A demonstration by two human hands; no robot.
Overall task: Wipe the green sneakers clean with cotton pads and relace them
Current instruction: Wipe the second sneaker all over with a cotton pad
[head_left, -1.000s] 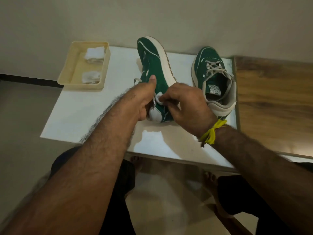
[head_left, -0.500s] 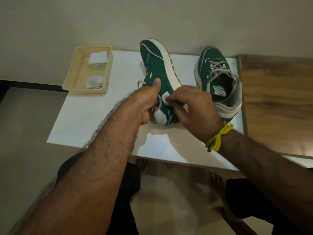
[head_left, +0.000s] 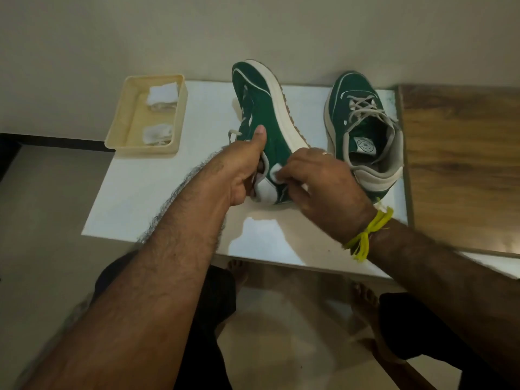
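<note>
— Where the head view looks down, what do we count on the counter (head_left: 157,198)?

— We count two green sneakers. Both have a soft, matte green upper with thin pale piping, a thick cream sole and a white heel patch. The tilted sneaker (head_left: 264,108) lies on its side near the middle of the glossy white counter, sole edge turned to the right, its long axis running from the heel by our hands to the toe by the wall. The second sneaker (head_left: 363,130) stands upright to its right, toe to the wall as well, grey laces crossed over the tongue.

— And our grip?

— Our left hand (head_left: 239,175) grips the heel collar of the tilted sneaker, fingers curled inside the opening, thumb straight along the green side. Our right hand (head_left: 320,187) pinches one small white cotton pad (head_left: 274,173) and presses it to the heel patch.

— Anything else?

— One shallow cream plastic tray (head_left: 119,136), rectangular, sits at the far left corner with two fluffy white pad stacks (head_left: 163,92) in it. A yellow thread (head_left: 365,235) circles our right wrist.
</note>
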